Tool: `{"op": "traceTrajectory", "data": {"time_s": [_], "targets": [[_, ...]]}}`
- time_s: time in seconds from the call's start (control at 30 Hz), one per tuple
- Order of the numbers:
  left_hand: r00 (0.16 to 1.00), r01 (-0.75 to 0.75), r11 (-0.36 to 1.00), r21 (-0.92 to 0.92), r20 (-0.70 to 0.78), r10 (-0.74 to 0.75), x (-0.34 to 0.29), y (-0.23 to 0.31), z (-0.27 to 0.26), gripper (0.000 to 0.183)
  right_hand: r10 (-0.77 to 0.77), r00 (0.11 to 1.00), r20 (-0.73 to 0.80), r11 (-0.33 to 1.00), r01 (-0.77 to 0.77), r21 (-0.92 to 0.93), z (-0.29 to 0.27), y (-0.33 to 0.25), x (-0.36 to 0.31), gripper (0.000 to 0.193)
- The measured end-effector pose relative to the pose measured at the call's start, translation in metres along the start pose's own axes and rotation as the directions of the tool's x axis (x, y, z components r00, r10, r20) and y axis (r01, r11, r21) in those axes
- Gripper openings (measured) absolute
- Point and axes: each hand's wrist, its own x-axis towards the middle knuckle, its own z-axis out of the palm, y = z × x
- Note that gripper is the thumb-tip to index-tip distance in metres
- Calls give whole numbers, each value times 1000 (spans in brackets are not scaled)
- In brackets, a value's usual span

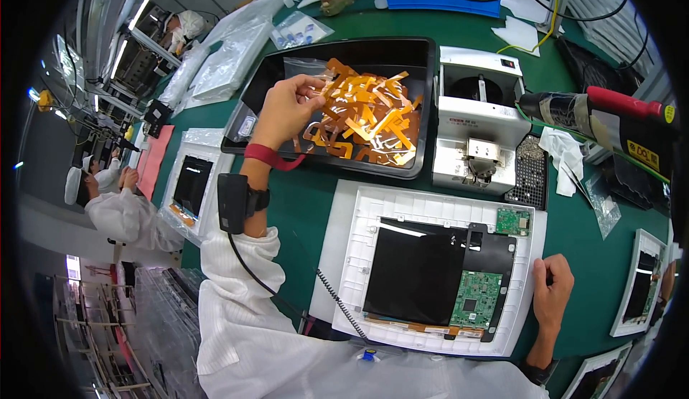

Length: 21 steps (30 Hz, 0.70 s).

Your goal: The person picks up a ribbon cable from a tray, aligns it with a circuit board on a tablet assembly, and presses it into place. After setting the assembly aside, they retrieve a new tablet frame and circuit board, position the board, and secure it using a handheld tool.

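My left hand [291, 108] reaches into the left part of a black tray [428, 97], its fingers pinched at the edge of a pile of orange flat flex cables [373, 123]. One cable appears to be between the fingertips. My right hand [552, 291] rests curled beside the right edge of a white device housing [349, 284], with nothing visible in it. The housing lies in front of me with its inside up. It carries a black display panel [413, 273], a green circuit board [479, 298] and a smaller green board [513, 221] at the upper right corner.
Right of the tray stands a white bench machine [477, 123]. A red-and-black handheld tool [610, 115] hangs at the right, above tweezers [576, 182] and a white cloth [560, 151]. A blue bin [438, 1] sits at the back. Another housing [190, 184] lies left; co-workers [133, 216] sit beyond.
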Motion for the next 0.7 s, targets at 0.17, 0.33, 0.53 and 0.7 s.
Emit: {"op": "traceTrajectory", "data": {"time_s": [0.17,0.33,0.53,0.7], "targets": [[997,41,996,-84,-65,-46,-4,2,-2,28,5,1000,6,1000,-5,-7,0,0,1,24],[995,46,990,-134,-86,-57,-6,-12,-1,24,-14,1000,-2,1000,14,7,-1,-2,-1,23],[993,82,956,-281,-56,-102,-19,3,-4,26,-26,1000,-5,1000,26,11,-5,-5,-4,20],[984,97,811,-577,179,10,-56,82,-16,18,-113,993,-21,993,114,27,-29,-42,0,14]]}}
